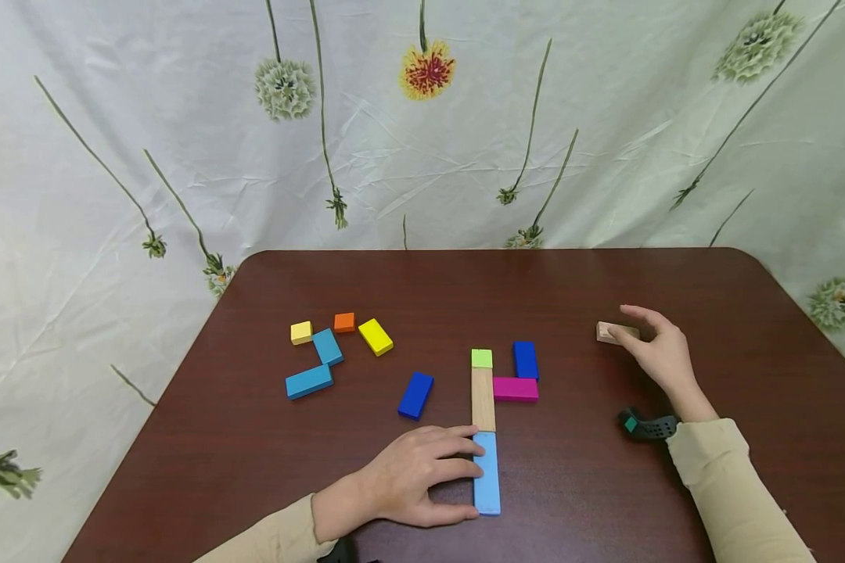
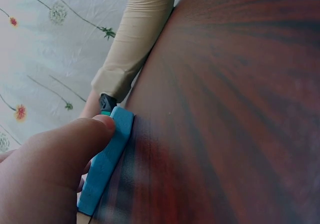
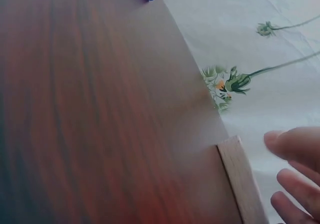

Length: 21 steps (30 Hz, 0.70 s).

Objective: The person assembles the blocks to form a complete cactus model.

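In the head view, a row of blocks runs front to back: a light blue block (image 1: 487, 477), a plain wooden block (image 1: 483, 399) and a small green block (image 1: 482, 359). My left hand (image 1: 422, 473) rests against the light blue block, fingertips on its left side and top; the left wrist view shows the thumb touching the blue block (image 2: 106, 164) near its end. Far to the right, my right hand (image 1: 665, 352) is spread over another wooden block (image 1: 609, 332). In the right wrist view, a gap separates those fingers from the wooden block (image 3: 240, 179).
A magenta block (image 1: 515, 389) adjoins the row's right side, with a dark blue block (image 1: 526, 360) behind it. Another dark blue block (image 1: 415, 396) lies left of the row. Farther left are a yellow block (image 1: 376, 337), an orange block (image 1: 344, 322), a pale yellow cube (image 1: 300, 333) and blue blocks (image 1: 309, 381).
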Motion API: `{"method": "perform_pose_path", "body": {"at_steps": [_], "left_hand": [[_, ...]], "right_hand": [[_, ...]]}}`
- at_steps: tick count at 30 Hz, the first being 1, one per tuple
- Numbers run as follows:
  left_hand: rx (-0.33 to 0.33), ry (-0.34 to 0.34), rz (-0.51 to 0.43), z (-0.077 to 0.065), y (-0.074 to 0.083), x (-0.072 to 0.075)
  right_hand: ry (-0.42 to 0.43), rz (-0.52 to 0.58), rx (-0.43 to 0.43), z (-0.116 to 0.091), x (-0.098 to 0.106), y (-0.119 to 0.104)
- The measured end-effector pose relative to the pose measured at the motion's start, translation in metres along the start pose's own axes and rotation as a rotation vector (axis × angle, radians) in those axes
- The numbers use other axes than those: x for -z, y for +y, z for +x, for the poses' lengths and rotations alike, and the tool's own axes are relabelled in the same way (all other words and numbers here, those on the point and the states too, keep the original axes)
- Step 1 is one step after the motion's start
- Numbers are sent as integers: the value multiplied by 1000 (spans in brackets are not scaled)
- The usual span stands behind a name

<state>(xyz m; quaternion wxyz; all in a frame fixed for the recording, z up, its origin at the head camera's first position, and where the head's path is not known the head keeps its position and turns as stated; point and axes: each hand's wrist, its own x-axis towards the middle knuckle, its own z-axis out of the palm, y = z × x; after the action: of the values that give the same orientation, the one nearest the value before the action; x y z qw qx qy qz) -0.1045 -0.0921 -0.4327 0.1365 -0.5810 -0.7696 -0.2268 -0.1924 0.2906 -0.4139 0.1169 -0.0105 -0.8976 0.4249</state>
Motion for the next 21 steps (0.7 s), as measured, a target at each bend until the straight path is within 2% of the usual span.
{"method": "perform_pose_path", "body": {"at_steps": [7,21], "left_hand": [[-2,8,0,0,0,0],[0,7,7,0,0,0]], "right_hand": [[-47,-40,0,0,-1,8],[-67,-101,-3,0,-2,9]]}}
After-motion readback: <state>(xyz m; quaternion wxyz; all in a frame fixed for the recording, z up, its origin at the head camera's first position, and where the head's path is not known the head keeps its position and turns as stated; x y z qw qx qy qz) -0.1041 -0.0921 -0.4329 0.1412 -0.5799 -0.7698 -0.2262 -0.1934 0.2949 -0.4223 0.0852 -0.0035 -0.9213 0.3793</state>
